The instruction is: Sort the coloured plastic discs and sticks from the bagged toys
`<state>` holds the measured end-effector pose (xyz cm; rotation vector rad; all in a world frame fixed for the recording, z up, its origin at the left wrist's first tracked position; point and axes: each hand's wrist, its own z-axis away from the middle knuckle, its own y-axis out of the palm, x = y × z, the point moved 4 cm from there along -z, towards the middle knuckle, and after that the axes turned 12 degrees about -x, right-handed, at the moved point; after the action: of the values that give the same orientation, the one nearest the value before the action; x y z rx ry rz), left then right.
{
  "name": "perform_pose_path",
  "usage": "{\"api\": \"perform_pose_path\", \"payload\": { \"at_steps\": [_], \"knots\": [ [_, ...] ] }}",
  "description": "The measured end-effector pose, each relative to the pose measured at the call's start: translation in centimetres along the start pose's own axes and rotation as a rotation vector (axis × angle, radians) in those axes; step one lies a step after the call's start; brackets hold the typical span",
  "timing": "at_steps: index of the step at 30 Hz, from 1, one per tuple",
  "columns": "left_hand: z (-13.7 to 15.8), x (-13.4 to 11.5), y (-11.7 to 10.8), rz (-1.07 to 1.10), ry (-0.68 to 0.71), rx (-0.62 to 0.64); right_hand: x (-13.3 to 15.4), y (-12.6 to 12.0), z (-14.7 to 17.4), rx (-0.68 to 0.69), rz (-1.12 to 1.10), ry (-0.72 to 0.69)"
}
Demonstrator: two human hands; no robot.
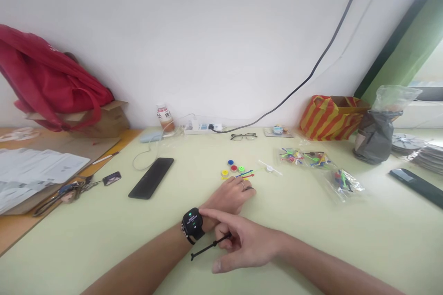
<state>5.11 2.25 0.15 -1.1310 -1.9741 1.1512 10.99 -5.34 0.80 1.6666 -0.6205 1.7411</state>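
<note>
My left hand [229, 194] rests palm down on the table, fingers curled under, and anything inside is hidden. A ring shows on one finger. On that wrist is a black smartwatch [192, 222] with a lit screen. My right hand [244, 242] stretches its index finger to the watch's edge, while its curled fingers grip a thin black plastic arrow [209, 249]. Just beyond my left hand lie a yellow disc [225, 173], a red disc [234, 168], a blue disc [230, 162], a green disc [241, 169], and coloured arrows [245, 175]. A white spinner [269, 168] is further right.
A black phone [151, 178] and keys [74, 189] lie left. Along the wall stand a bottle [165, 117], a power strip [202, 127] and glasses [244, 136]. At right are bagged plastic parts [344, 183], a striped bag [330, 117], a grey bag [374, 140] and another phone [417, 187].
</note>
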Motion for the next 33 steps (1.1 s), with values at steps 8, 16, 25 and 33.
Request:
{"api": "perform_pose_path", "payload": {
  "at_steps": [8,16,25,33],
  "knots": [
    [0.1,0.3,-0.1,0.015,-0.023,0.002,-0.2,-0.1,0.1,0.015,0.013,0.001],
    [0.1,0.3,-0.4,0.033,-0.032,-0.013,-0.8,-0.2,-0.1,-0.006,0.011,-0.017],
    [0.7,1.1,-0.9,0.229,-0.112,-0.054,1.0,-1.4,0.2,-0.180,0.112,-0.231],
    [1.3,2.2,-2.2,0.489,-0.319,-0.231,4.5,-6.0,1.8,-0.516,-0.032,-0.346]
  ]
}}
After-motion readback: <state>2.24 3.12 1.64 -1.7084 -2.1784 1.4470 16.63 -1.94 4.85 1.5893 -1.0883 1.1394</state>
